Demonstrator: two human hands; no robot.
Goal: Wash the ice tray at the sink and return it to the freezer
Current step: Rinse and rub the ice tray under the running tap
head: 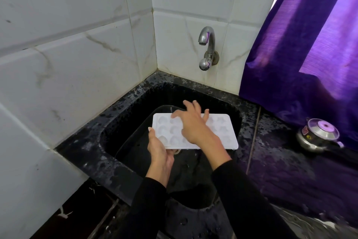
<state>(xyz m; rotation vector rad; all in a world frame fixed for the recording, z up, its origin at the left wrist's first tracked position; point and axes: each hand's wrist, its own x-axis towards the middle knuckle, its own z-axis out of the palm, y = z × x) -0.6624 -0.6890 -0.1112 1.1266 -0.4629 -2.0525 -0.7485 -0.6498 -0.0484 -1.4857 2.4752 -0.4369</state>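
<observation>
Black sleeves [242, 190] nearest the lens, both forearms reaching forward over a black sink [124, 114].

Ice tray [195, 132]: white, rectangular, rounded corners, flat rim all round. Rows of shallow moulded cavities, three rows deep; shapes soft-edged, some heart-like at the left end, exact forms at the right end too faint to tell. Cavities facing up, toward the camera. Surface glossy. Long axis running left to right, held roughly level above the sink basin, not resting on anything visible.

Left hand [159, 151]: beneath and at the tray's near-left corner, thumb lying up along the left short edge, palm and fingers under the tray and hidden by it. Clamped on the tray's corner from below.

Right hand [193, 124]: on top of the tray, over its middle portion. Fingers spread and loose, gripping nothing; fingertips [175, 115] blurred, extending past the tray's far long edge. Palm over the centre cavities; actual contact with the surface cannot be told. Right end of tray projecting beyond the right hand, unsupported.

Beyond the right hand's fingertips, on the tiled wall: metal tap [207, 45], spout curved downward. Far off to the right of the right hand: small steel pot [317, 138] with lid, on the wet dark counter [280, 161], below a purple curtain [302, 54].
</observation>
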